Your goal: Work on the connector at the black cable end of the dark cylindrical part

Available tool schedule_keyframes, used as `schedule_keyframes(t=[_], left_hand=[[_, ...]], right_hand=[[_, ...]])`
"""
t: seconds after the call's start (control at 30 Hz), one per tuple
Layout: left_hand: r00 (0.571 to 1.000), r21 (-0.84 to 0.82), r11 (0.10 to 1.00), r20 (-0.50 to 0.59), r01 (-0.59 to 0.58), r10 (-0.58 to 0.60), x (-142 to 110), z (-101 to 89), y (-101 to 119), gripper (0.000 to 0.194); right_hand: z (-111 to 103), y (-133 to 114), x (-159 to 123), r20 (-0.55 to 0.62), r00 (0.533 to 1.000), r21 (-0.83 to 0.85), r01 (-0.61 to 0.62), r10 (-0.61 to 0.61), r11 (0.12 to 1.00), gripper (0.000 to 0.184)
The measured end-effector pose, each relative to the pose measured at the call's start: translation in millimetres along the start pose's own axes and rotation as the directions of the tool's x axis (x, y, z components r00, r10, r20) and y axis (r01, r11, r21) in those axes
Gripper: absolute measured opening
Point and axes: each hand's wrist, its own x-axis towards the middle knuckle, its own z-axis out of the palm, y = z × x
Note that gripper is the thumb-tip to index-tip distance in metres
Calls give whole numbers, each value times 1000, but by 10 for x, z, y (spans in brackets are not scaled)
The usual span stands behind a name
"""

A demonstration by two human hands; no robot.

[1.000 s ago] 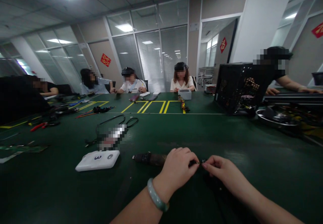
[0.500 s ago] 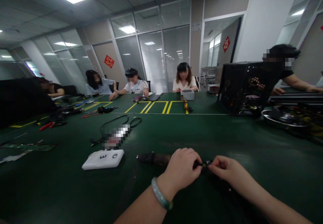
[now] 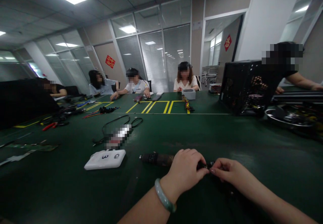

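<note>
My left hand (image 3: pixel 188 168), with a jade-coloured bangle (image 3: pixel 164 195) at the wrist, is closed, thumb and fingers pinching a small dark part (image 3: pixel 201 165). Facing it, my right hand (image 3: pixel 229 171) is closed in a pinch at the other end of that part, the fingertips almost meeting. A small shiny spot shows between them, too small to name. Just behind and left of my left hand lies a dark cylindrical tool (image 3: pixel 156 159), like an electric screwdriver, its tip to the left. My left hand hides the tool's right end, so whether it joins the pinched part I cannot tell.
A white device (image 3: pixel 105 159) marked 3 lies left on the green table (image 3: pixel 176 133), with a badge on a black cord (image 3: pixel 119 136) behind. Red-handled pliers (image 3: pixel 49 126) and cables are further left. A black computer case (image 3: pixel 242 87) and metal bowl (image 3: pixel 290 119) stand right. Several people sit opposite.
The view has shifted slightly, so most things sit a little further right. My hands stay pinched together on the small part, the fingertips a bit closer.
</note>
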Motion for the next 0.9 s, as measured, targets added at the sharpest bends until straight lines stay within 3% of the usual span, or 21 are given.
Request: schedule_keyframes(t=[0.3, 0.6, 0.9], left_hand=[[999, 43, 998, 0, -44, 44, -5, 17, -17, 15], [999, -13, 999, -25, -37, 36, -3, -4, -6, 10], [991, -59, 995, -111, -83, 76, -10, 28, -12, 11]], right_hand=[[36, 33, 1, -39, 999, -31, 0, -1, 1000, 27], [11, -34, -17, -38, 999, -63, -37, 34, 997, 32], [40, 50, 17, -34, 999, -44, 25, -27, 999, 30]])
